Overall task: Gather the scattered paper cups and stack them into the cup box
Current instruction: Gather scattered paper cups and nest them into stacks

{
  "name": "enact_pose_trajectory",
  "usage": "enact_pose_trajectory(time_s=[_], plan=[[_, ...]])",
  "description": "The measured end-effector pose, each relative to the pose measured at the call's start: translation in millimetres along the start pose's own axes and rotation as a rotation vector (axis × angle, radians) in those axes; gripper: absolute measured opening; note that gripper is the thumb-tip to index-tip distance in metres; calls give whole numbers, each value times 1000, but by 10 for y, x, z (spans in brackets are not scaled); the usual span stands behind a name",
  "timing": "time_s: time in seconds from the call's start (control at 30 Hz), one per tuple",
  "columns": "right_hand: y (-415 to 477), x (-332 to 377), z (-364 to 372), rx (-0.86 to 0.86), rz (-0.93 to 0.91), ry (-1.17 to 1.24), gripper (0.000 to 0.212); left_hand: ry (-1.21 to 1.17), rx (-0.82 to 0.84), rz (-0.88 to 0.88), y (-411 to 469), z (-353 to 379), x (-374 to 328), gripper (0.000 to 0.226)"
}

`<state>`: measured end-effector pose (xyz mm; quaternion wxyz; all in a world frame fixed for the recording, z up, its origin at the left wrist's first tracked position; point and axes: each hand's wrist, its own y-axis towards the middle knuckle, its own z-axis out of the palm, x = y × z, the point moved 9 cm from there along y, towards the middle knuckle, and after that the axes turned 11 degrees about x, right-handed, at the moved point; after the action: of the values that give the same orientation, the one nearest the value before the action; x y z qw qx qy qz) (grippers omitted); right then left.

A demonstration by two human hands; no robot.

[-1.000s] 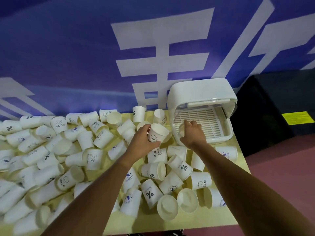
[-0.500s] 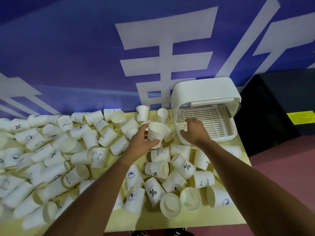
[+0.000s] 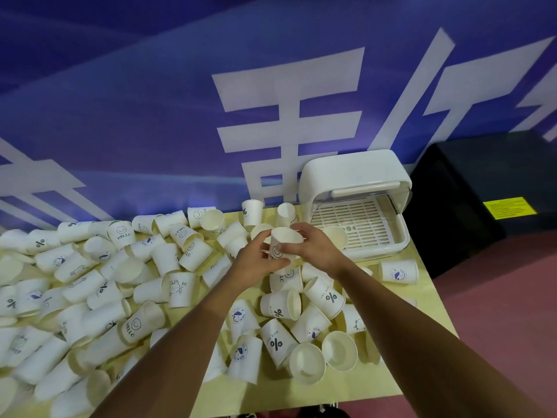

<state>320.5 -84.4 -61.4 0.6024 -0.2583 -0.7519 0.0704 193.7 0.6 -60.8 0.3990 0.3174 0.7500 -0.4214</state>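
Note:
Both hands meet on one white paper cup (image 3: pixel 281 245) with a smiley and "HELLO" print, held just left of the cup box. My left hand (image 3: pixel 256 262) grips its lower half; my right hand (image 3: pixel 313 250) grips its upper side near the rim. The white cup box (image 3: pixel 358 176) stands open at the table's back right, its slotted tray (image 3: pixel 355 220) showing. One cup (image 3: pixel 337 236) lies on its side at the tray's front left. Several loose cups (image 3: pixel 168 260) cover the yellow table (image 3: pixel 422 285).
More cups (image 3: pixel 310 330) lie scattered under my forearms, and one (image 3: pixel 398 270) sits alone near the right edge. A blue wall with white characters backs the table. A black cabinet (image 3: pixel 482 188) stands right of the box, over a red floor.
My right hand has left the box tray, leaving a cup lying there, and moved left onto the cup in my left hand. The view has shifted slightly.

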Motion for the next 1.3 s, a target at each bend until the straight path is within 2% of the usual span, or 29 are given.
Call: enact_pose_trajectory(time_s=[0.1,0.27,0.43,0.77,0.9,1.03,1.2,1.3], plan=[[-75,-42,-161,-110,-11,-4,76,39,33,-31,26,69,65,80],[-297,-172,-690,-425,-24,-67,73,60,31,-90,11,47,233,81],[-370,-317,-913,-544,1,-153,79,86,18,-126,-27,9,385,76],[-111,-575,-856,-504,103,-308,81,93,-41,-195,-146,-107,709,54],[-38,-687,-807,-475,161,-363,90,134,-78,-233,-178,-162,790,49],[-61,-514,-740,-516,72,-471,75,128,-142,-256,-216,-261,833,51],[83,-237,-257,-332,-81,-542,61,184,-207,-274,-298,-443,941,56],[219,-223,83,-172,-56,-565,64,358,-234,-292,-356,-575,1011,62]])
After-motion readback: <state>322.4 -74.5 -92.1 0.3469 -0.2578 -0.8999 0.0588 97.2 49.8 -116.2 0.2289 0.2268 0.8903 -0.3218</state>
